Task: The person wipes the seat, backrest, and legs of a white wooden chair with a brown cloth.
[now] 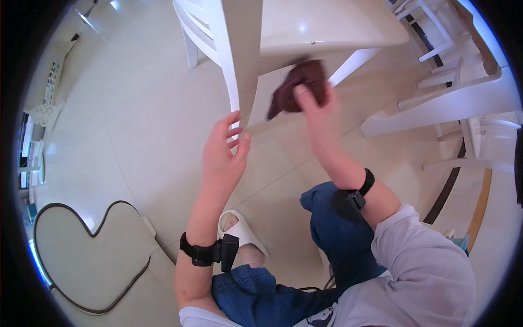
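Observation:
A crumpled dark brown cloth [304, 83] is held in my right hand [322, 102], with the thumb pressed across it. Both look blurred, beside the underside of a white chair's seat [335, 24]. My left hand [224, 149] is at the lower end of the chair's near leg [243, 61]. Its fingers are apart and overlap the leg's edge; whether they touch it is unclear. The chair's backrest slats [198, 28] show to the left of that leg. Another leg [353, 65] slants down behind the cloth.
Glossy beige tiles [155, 135] cover the floor. A heart-shaped mat with a dark rim [94, 261] lies at lower left. More white furniture [433, 102] crowds the right side. A white slipper [241, 231] is on my foot, and a black cable [302, 289] crosses my lap.

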Demonstrator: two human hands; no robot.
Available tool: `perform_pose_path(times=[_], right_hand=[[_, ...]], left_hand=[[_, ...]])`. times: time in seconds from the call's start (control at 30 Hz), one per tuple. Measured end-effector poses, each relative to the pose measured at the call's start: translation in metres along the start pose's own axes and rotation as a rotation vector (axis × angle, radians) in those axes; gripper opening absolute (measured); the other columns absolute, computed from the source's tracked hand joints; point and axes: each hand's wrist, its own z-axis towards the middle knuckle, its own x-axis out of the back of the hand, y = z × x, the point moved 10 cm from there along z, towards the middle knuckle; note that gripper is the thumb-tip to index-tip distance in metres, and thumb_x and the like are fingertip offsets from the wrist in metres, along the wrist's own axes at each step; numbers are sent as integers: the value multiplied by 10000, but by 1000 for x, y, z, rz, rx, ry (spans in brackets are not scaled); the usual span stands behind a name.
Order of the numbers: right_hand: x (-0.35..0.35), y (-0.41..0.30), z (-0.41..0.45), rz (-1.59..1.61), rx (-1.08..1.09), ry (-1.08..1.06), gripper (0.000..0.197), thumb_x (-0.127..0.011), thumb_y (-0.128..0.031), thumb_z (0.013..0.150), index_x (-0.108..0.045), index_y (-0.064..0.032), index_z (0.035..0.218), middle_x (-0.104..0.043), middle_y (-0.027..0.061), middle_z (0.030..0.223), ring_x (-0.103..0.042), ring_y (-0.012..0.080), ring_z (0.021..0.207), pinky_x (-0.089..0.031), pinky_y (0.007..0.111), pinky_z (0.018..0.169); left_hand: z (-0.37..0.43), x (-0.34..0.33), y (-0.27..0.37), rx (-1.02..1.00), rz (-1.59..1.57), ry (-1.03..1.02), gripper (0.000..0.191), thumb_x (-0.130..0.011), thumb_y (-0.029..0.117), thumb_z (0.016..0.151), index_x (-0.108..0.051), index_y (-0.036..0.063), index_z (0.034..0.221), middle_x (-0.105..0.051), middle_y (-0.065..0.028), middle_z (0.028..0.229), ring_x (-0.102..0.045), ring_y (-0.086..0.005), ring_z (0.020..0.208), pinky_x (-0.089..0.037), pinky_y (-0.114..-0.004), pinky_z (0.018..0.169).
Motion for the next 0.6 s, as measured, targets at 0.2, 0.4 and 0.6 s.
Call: perform_pose_path(times=[0.2,0.4,0.6], right_hand=[[-13,-63,-7,-148,242,71,350,-650,-110,944,-553,4,1260,-645,58,1143,-609,131,1016,-509,302,886],[-82,-47,-74,26,92,-316,599,-665,-60,904,-400,18,1436,-565,143,1308,-584,200,1169,-504,346,971],[-84,-48,-87,-35,216,-370,667,-647,-46,892,-339,4,1482,-502,179,1350,-550,265,1206,-464,387,1005]], left_hand=[[1,7,28,-147,-22,65,440,-616,50,935,-508,6,1359,-580,-130,1272,-642,-235,1107,-560,-349,880],[-3,12,18,-109,-423,-33,432,-606,135,978,-481,2,1369,-562,-108,1289,-599,-192,1157,-546,-340,915],[-18,-7,6,100,-682,-221,452,-559,94,992,-434,9,1418,-534,-118,1326,-579,-198,1163,-526,-341,943]])
